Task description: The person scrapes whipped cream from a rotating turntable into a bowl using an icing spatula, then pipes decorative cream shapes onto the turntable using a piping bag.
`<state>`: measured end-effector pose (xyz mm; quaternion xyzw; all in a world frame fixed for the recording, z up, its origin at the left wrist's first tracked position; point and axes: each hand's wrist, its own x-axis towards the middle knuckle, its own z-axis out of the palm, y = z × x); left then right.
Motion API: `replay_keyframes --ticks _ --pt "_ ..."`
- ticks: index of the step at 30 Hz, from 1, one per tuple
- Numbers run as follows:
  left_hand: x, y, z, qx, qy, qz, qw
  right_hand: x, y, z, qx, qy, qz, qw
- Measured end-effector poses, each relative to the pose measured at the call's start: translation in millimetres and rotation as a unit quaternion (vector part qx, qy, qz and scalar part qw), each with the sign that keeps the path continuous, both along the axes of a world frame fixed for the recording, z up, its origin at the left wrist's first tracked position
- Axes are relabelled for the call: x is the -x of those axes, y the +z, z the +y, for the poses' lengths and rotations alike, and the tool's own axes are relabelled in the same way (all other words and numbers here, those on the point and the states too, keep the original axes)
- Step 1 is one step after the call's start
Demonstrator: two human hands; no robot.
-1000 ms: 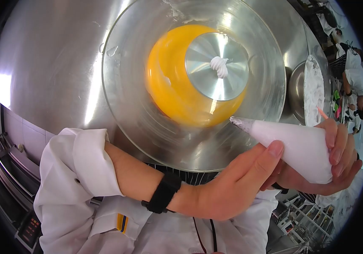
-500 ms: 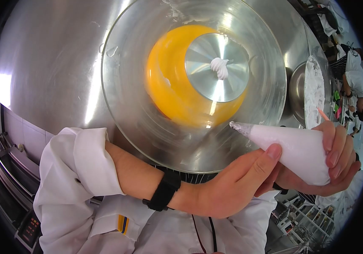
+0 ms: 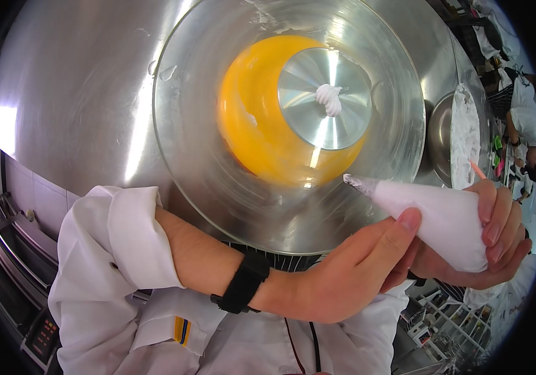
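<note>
A piping bag full of white cream lies tilted across both my hands. Its metal nozzle points left, over the near right part of a clear round turntable. My right hand wraps around the wide, full end of the bag. Nearer the nozzle, my left hand holds the bag from below with the thumb on its near side; some of its fingers are hidden. Above the turntable's yellow base, a small swirl of white cream sits at the middle of a shiny metal disc.
Right of the turntable stands a metal bowl, with white cream and an orange handle beside it. The steel table extends left. Other people in white are at the far right. Kitchen equipment stands at the lower left.
The view has shifted a little, so the turntable, the bag and its nozzle appear slightly farther right. My grip and the cream swirl look the same.
</note>
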<state>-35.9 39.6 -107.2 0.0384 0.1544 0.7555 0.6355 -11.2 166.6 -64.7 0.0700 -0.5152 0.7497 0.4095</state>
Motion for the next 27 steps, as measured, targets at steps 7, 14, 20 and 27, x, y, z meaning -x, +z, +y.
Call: replay_keyframes --ticks 7,14,20,27 --pt "0 2 1 0.000 -0.011 -0.002 1.000 0 2 2 0.026 0.009 0.009 1.000" --pt "4 13 -27 -0.114 0.019 0.730 0.673 -7 7 19 0.041 0.032 0.029 0.998" --pt "50 72 -65 -0.078 0.105 0.927 0.352 -7 12 6 0.016 0.001 0.055 0.998" --pt "114 58 -42 0.031 0.023 0.791 0.610 24 25 -10 0.032 0.090 -0.058 0.994"
